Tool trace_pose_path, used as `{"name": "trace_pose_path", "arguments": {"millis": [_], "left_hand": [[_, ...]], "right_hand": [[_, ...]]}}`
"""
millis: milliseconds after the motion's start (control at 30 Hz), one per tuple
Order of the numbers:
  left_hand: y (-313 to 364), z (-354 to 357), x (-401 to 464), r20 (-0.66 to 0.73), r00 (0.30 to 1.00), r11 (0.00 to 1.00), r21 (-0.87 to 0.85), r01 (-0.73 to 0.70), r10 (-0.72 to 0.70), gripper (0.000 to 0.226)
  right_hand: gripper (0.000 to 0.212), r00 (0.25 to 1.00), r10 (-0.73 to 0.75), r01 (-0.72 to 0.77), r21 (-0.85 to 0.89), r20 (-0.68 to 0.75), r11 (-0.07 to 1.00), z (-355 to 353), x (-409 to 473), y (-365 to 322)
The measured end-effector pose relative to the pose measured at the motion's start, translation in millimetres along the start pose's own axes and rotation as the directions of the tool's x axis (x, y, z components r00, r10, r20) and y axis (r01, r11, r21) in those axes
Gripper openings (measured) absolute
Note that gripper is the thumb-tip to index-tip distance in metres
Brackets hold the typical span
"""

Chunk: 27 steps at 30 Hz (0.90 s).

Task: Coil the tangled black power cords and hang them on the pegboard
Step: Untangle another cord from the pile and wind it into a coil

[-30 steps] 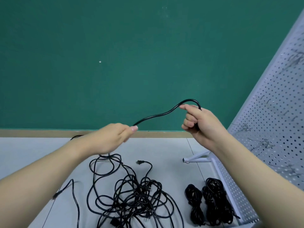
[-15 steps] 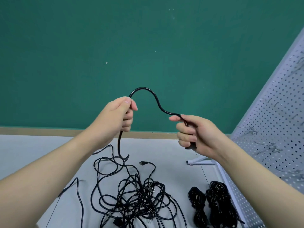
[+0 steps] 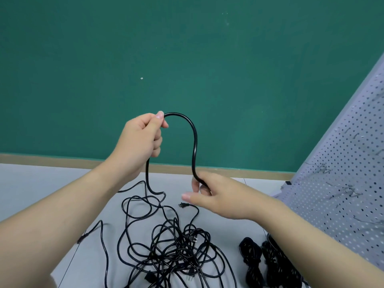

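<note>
Left hand (image 3: pixel 141 140) and right hand (image 3: pixel 220 196) gripping an arched cord (image 3: pixel 194 140) between them.

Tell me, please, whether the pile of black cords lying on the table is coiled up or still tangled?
Still tangled: the pile of cords sprawls in loose overlapping loops with plugs poking out, unlike the two coiled bundles beside it.

Grey floor (image 3: pixel 41 183) strewn with black cords

A tangled cord pile (image 3: pixel 176 252) lies at its middle; two coiled bundles (image 3: pixel 268 262) rest to the right, near the pegboard (image 3: pixel 342 194) foot.
</note>
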<state>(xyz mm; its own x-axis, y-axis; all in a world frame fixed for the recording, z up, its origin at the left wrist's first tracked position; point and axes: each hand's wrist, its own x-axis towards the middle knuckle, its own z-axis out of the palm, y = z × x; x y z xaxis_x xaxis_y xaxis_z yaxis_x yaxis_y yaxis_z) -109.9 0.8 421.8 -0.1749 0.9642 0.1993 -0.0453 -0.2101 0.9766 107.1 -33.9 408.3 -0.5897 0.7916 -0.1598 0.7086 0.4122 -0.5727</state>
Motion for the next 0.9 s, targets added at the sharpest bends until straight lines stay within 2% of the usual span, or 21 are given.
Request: {"name": "trace_pose_path", "arguments": {"millis": [67, 133, 200, 267, 367, 433, 500, 533, 633, 767, 833, 900], "left_hand": [[0, -2, 1, -0.046, 0.999, 1.0, -0.001, 0.026, -0.026, 0.032], [0, -5, 3, -0.096, 0.994, 0.999, -0.006, 0.049, -0.05, 0.032], [-1, -4, 4, -0.102, 0.992, 0.997, -0.029, 0.074, -0.076, 0.031], [-1, 4, 1, -0.056, 0.993, 0.992, -0.075, 0.097, -0.102, 0.028], [2, 18, -11, 0.075, 0.995, 0.991, -0.103, 0.08, -0.073, 0.029], [6, 22, -21, 0.173, 0.985, 0.998, 0.052, -0.033, 0.024, 0.026], [8, 23, -30, 0.257, 0.96, 0.95, 0.258, -0.178, 0.11, 0.022], [8, 23, -33, 0.282, 0.953, 0.928, 0.313, -0.201, 0.112, 0.021], [9, 25, -39, 0.37, 0.929, 0.925, 0.361, -0.121, -0.023, 0.028], [2, 32, -47, 0.514, 0.848, 0.88, 0.453, -0.144, -0.127, 0.037], [-5, 35, -51, 0.545, 0.822, 0.851, 0.499, -0.161, -0.164, 0.038], [-10, 39, -53, 0.581, 0.779, 0.83, 0.537, -0.15, -0.235, 0.038]], "right_hand": [[0.036, 0.978, -0.124, 0.124, -0.007, -0.165, 0.992, 5, 4, -2], [0.036, 0.927, -0.164, 0.195, 0.06, -0.338, 0.979, 5, 9, 0], [0.034, 0.875, -0.093, 0.223, 0.225, -0.474, 0.948, 1, 10, 2], [0.032, 0.85, 0.0, 0.237, 0.382, -0.527, 0.893, -3, 9, 1], [0.033, 0.838, 0.096, 0.232, 0.51, -0.537, 0.828, -5, 11, -1], [0.038, 0.841, 0.176, 0.177, 0.569, -0.511, 0.803, -6, 14, 0], [0.044, 0.862, 0.251, 0.118, 0.655, -0.442, 0.747, -7, 15, 3], [0.047, 0.871, 0.271, 0.106, 0.695, -0.41, 0.711, -7, 15, 4], [0.051, 0.872, 0.307, 0.1, 0.753, -0.381, 0.65, -10, 14, 4], [0.052, 0.906, 0.277, -0.004, 0.649, -0.319, 0.761, -13, 12, 6], [0.051, 0.937, 0.205, 0.035, 0.659, -0.284, 0.752, -11, 12, 8], [0.041, 0.946, 0.139, 0.105, 0.684, -0.292, 0.722, -12, 11, 9]]}}
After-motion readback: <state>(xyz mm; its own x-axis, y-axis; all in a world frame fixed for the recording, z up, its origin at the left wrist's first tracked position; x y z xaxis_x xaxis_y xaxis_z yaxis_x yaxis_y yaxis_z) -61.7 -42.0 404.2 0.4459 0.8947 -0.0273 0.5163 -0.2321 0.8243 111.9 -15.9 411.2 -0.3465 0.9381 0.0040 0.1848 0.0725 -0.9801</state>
